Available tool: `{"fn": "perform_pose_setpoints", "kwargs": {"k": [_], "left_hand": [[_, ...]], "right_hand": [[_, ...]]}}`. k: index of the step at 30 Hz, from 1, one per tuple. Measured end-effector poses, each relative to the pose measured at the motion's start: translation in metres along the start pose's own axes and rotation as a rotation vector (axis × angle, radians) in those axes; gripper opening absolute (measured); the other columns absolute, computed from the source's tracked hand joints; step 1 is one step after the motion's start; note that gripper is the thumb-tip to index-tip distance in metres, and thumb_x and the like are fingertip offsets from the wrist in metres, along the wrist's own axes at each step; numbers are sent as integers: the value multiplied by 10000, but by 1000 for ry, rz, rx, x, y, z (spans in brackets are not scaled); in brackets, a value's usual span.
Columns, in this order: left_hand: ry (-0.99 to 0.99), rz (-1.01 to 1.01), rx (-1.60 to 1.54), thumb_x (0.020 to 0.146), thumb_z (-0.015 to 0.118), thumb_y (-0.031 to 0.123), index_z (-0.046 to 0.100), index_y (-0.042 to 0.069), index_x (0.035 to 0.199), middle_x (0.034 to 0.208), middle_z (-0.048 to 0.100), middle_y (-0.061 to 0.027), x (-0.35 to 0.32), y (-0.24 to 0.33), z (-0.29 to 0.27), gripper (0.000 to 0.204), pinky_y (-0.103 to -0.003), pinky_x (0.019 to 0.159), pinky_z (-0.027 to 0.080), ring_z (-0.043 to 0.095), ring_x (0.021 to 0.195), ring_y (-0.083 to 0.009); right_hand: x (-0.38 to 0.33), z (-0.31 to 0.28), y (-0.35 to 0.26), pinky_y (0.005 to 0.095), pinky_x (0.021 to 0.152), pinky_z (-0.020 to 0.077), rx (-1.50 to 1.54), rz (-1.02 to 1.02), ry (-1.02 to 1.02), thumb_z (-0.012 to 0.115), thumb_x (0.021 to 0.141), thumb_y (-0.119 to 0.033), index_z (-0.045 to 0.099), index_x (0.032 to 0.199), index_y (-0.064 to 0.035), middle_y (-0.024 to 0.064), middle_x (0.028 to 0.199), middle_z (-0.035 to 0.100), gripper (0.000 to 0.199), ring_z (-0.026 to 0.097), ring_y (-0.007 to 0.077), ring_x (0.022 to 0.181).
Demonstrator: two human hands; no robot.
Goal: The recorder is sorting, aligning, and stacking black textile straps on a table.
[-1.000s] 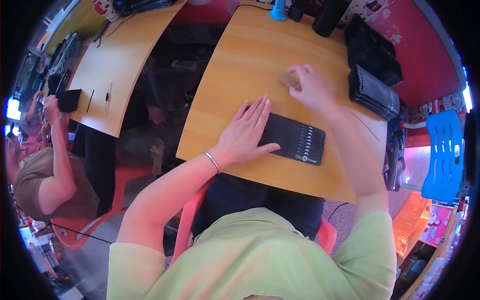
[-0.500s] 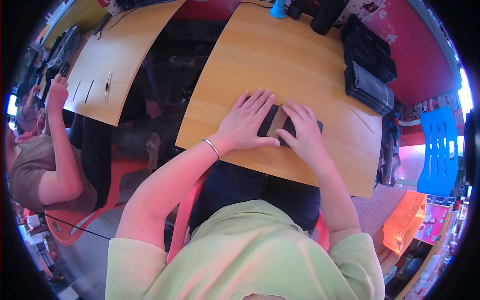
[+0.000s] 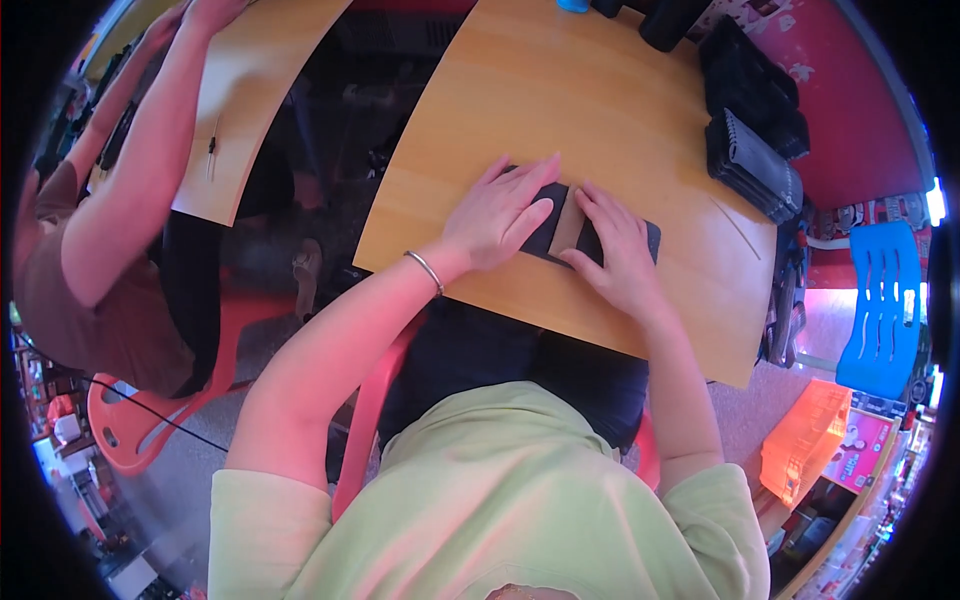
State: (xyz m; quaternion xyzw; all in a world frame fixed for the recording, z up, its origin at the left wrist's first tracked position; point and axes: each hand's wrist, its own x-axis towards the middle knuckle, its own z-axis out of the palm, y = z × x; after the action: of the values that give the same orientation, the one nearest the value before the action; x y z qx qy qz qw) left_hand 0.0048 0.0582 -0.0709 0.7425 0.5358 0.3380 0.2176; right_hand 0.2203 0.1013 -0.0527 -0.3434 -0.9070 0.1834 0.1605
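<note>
Both your hands lie over a flat black piece (image 3: 547,238) near the front edge of the wooden table (image 3: 480,120).

From the left, a co-worker (image 3: 135,215) leans over another table (image 3: 265,80), where a thin tool (image 3: 211,147) lies; your left hand (image 3: 502,215) covers the black piece's left end, fingers straight, thumb apart from them, though whether the palm presses down is hard to tell; a brown strip (image 3: 568,225) crosses the piece's middle; your right hand (image 3: 615,250) covers its right part, thumb and fingers spread apart at the strip's right side; beyond lie a thin stick (image 3: 737,231) and stacked black pieces (image 3: 755,165).
</note>
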Motion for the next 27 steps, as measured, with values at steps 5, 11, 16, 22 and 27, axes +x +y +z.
{"fn": "perform_pose_setpoints", "kwargs": {"k": [5,11,16,22,27], "left_hand": [[9,-5,-7,968,315,340,270,63,1440,1319,522,-121,0,-2,1,549,-446,1124,159,426,1272,-274],[32,15,7,948,379,285,321,58,1410,1287,548,-122,3,-1,3,518,-458,1115,191,446,1254,-277],[31,-27,-7,882,507,176,369,41,1366,1279,536,-153,4,-5,5,521,-462,1092,251,445,1240,-314],[162,12,137,809,611,144,406,5,1318,1277,477,-234,3,-4,8,566,-452,1058,317,414,1232,-399],[171,-30,75,782,623,130,447,12,1277,1256,498,-222,3,-5,5,538,-455,1045,332,438,1208,-395]], "right_hand": [[1,-3,1,444,1069,268,30,-14,-37,727,755,-310,412,1350,-52,144,1410,402,721,349,299,1327],[0,-7,2,453,1071,266,37,-28,-57,738,734,-290,416,1344,-57,141,1415,399,728,346,296,1331],[0,-5,3,458,1073,268,31,-33,-63,733,726,-287,416,1340,-56,137,1415,401,728,342,293,1337],[-1,-7,-4,457,1068,278,13,-15,-32,736,706,-280,437,1321,-47,145,1405,405,723,348,307,1329],[4,-6,-8,450,1039,315,-7,3,-28,748,667,-260,458,1297,-21,146,1349,433,733,386,303,1291]]}}
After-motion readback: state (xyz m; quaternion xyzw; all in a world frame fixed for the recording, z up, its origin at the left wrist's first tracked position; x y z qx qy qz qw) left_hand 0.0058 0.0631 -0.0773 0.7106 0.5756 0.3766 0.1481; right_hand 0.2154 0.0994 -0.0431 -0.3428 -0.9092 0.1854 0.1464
